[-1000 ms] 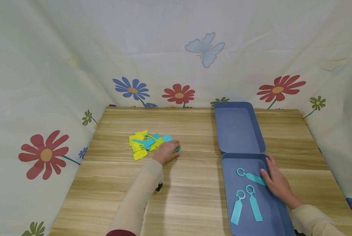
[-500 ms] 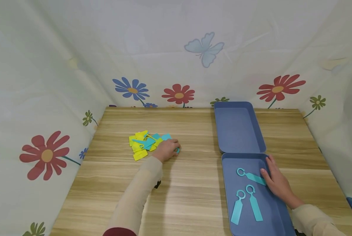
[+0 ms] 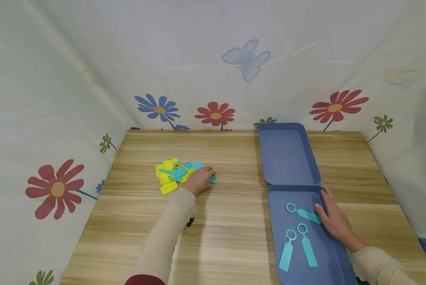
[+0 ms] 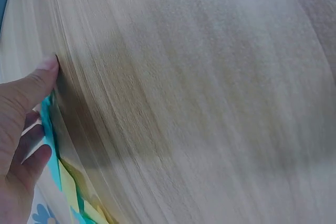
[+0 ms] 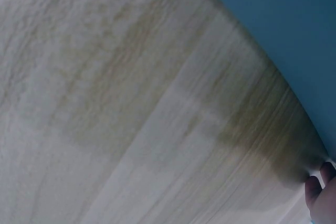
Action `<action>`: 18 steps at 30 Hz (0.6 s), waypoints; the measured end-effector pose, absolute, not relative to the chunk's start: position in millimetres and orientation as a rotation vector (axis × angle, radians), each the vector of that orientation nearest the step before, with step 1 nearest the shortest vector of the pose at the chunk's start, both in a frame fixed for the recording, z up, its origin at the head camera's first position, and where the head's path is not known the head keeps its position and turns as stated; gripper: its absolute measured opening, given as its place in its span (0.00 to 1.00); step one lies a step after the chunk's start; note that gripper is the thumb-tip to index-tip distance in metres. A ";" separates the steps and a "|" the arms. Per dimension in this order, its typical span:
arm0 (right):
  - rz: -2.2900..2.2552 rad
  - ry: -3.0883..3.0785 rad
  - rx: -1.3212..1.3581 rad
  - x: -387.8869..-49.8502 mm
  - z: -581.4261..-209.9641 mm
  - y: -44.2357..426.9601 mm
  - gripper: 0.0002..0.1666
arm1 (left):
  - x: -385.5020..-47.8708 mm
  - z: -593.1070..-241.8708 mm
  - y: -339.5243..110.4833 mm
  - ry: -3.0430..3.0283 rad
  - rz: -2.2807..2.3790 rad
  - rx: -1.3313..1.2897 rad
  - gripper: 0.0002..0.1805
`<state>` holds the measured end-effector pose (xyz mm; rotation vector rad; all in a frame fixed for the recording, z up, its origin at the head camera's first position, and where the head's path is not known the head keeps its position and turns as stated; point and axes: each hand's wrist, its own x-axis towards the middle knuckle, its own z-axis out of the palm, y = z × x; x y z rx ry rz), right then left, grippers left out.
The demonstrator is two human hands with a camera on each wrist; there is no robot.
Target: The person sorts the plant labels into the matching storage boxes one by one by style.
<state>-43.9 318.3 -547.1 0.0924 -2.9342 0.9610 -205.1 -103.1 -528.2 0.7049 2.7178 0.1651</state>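
White fabric sheet (image 3: 184, 47) printed with red, blue and green flowers and one pale blue butterfly, behind and to both sides of the near tray (image 3: 327, 253), the landmark here: blue, rectangular, shallow, round-cornered, plastic-looking. Light brown wood-grain table (image 3: 230, 221), beneath the near tray and well out to its left. Far tray (image 3: 289, 154), blue and of like shape, directly beyond the near tray, against its far rim. Cream long sleeves (image 3: 166, 233), one well left of the near tray, the other just right of it. Right hand (image 3: 335, 219) at the right rim of the near tray: thumb inside, fingers over the outer side, holding the rim between. Overlapping pile of flat yellow and turquoise tags (image 3: 177, 174), well left of the near tray. Left hand (image 3: 198, 181) over the pile's end closest to the near tray, fingers bent. Inside the near tray, three turquoise strip tags (image 3: 309, 251) with hook-like rings: two lengthwise, just apart, the third slanting toward the right thumb. Smallest, left of the near tray: turquoise ring (image 3: 213, 179) at the left fingertips; pinched or merely touched, cannot tell.
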 end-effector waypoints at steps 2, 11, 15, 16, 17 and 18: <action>0.959 -2.934 0.092 -43.9 -547.2 318.4 0.35 | -204.8 -527.8 -104.4 2.693 0.190 0.687 0.27; 0.978 -2.928 0.092 -43.1 -546.7 317.7 0.35 | -202.4 -530.4 -109.6 2.722 0.155 0.691 0.22; 0.980 -2.926 0.094 -42.8 -546.1 317.6 0.35 | -200.7 -529.7 -110.0 2.755 0.128 0.737 0.18; 0.985 -2.925 0.095 -42.7 -546.1 317.6 0.35 | -200.4 -529.2 -109.9 2.765 0.123 0.750 0.18; 0.986 -2.923 0.096 -42.7 -546.2 317.6 0.35 | -200.2 -528.7 -109.8 2.773 0.125 0.761 0.17; 0.989 -2.922 0.098 -42.6 -546.4 317.7 0.35 | -199.9 -528.2 -109.7 2.780 0.125 0.768 0.17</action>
